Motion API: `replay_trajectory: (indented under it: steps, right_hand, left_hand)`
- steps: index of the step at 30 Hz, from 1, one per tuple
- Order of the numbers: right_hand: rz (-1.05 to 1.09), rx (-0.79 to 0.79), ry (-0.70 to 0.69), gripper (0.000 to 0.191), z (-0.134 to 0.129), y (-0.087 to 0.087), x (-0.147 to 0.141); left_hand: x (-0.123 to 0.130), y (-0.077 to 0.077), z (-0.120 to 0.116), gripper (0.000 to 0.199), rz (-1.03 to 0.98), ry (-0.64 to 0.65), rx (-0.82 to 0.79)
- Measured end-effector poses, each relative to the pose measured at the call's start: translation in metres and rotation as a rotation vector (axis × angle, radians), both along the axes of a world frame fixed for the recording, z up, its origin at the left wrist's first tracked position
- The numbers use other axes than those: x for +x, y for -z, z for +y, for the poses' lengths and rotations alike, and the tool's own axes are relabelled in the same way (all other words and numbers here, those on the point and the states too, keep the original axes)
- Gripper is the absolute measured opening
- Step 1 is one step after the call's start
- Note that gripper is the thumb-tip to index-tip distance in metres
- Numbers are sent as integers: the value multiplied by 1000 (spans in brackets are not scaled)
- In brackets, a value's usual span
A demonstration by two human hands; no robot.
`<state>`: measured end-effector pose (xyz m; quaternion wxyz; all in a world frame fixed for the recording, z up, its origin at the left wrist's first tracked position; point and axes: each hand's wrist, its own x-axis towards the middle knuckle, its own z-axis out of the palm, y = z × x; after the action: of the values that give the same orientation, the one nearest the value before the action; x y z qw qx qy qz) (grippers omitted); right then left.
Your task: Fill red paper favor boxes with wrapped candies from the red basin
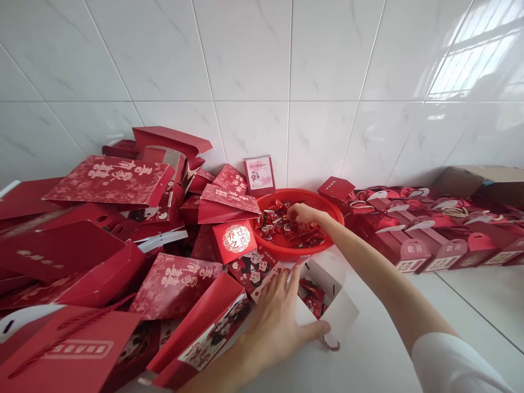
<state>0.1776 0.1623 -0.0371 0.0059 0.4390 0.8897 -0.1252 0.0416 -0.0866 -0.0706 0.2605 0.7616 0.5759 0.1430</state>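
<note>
My left hand (282,314) grips an open gift box (344,305) by its near and left sides, with its thumb at the front. The box has white inner walls and a raised flap, and several red-wrapped candies (313,300) lie inside it. Over the red plastic basket (282,252), my right hand (303,214) reaches down with curled fingers closed on the wrapped candies (274,218); its fingertips are partly hidden among them. A printed card box (254,270) with cartoon figures lies just beyond my left fingers.
Red gift boxes (108,180) are heaped at the left, some folded flat, some with cord handles. Closed handled boxes (413,255) stand in rows at the right, before a brown cardboard box (458,181). A small pink-and-white picture box (260,173) leans against the tiled wall (254,125).
</note>
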Motion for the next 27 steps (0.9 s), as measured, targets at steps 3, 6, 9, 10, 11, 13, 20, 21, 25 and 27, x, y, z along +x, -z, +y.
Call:
replay_trajectory:
  steps: [3, 6, 9, 10, 11, 13, 20, 21, 25, 27]
  right_hand:
    - [-13, 21, 11, 56, -1, 0, 1]
    - [-54, 46, 6, 51, -2, 0, 0]
    - [-108, 47, -39, 41, -3, 2, -4]
    - [-130, 37, -62, 36, -4, 3, -6]
    - [-154, 22, -86, 30, -5, 4, -7]
    - [-201, -8, -131, 23, -8, 7, -11]
    - [-178, -5, -164, 14, -18, 8, -18]
    - [-145, -8, -161, 10, -18, 5, -16]
    - [78, 28, -160, 16, -27, -17, 1]
    - [309, -9, -185, 22, -40, -30, 17]
  left_hand:
    - [0, 2, 0, 110, -9, -5, 7]
    - [0, 3, 0, 111, -2, -12, 17]
    - [0, 4, 0, 111, 12, -17, 18]
    - [0, 4, 0, 111, 16, -20, 17]
    - [0, 4, 0, 110, 18, -21, 15]
    - [0, 3, 0, 111, 18, -19, 2]
    - [1, 1, 0, 114, 25, -4, -12]
    - [1, 0, 0, 114, 31, -4, -18]
    - [1, -3, -2, 110, 40, -6, -21]
    - [2, -5, -2, 109, 35, -12, -16]
